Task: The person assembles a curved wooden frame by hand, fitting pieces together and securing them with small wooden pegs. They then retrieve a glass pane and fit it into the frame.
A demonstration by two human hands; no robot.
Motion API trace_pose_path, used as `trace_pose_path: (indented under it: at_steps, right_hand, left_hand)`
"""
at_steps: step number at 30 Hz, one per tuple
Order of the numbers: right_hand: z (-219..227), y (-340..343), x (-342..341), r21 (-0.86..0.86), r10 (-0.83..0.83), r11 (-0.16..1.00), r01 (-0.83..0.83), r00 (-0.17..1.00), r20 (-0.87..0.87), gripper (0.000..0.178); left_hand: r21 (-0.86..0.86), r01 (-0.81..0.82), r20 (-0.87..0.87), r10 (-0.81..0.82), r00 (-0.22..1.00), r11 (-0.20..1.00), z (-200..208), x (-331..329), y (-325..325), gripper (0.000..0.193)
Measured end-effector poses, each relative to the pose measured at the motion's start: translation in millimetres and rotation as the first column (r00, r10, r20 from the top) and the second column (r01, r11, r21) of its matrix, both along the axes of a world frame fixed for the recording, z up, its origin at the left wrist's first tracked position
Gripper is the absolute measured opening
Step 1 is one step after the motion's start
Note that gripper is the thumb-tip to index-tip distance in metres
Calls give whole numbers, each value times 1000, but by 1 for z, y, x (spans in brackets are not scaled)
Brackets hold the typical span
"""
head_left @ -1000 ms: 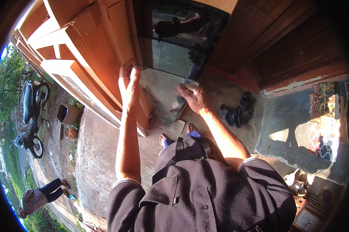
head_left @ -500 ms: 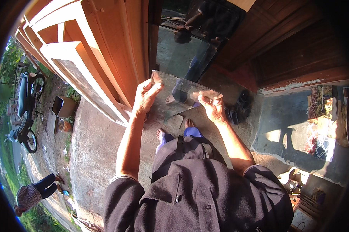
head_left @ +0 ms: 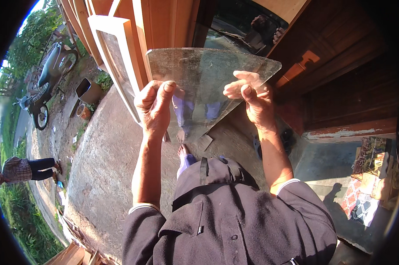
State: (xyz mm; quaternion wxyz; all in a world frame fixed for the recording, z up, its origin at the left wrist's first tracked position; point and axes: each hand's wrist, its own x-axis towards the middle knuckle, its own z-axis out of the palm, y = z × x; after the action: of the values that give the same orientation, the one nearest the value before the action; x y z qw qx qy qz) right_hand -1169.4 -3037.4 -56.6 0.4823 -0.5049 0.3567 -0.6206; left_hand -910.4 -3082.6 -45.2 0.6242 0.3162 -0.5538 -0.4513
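A clear pane of glass (head_left: 199,66) is held up in front of me, tilted so that its broad face shows. My left hand (head_left: 154,106) pinches its left edge between thumb and curled fingers. On the opposite edge my right hand (head_left: 257,100) grips with the thumb on the near side and the longer fingers showing beyond the glass. The legs of purple trousers show in or through the pane. Beyond it stands a dark, shiny panel (head_left: 243,35) with reflections in it.
Pale wooden frames (head_left: 120,44) lean at the left, close to the pane. Dark wooden panelling (head_left: 336,75) rises on the right. A motorbike (head_left: 51,66), a bin (head_left: 89,90) and a person (head_left: 20,170) are far left. Patterned cloths (head_left: 363,194) lie at the right.
The pane has come up and tilted, so more of its face shows. Both hands keep hold, with the right farther right. My view has turned, shifting the motorbike up and right.
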Motion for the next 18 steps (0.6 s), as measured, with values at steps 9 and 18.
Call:
trace_pose_path:
  at_steps: [9, 18]
  right_hand:
    - [-143, 44, 33, 420, 496, 847, -326, 767, -406, 107]
    - [-199, 87, 140, 351, 759, 649, -675, 601, -248, 36]
  left_hand:
    - [-68, -537, -104, 529, 842, 841, 108, 83, 84, 40]
    - [7, -770, -250, 747, 616, 637, 187, 206, 241, 51]
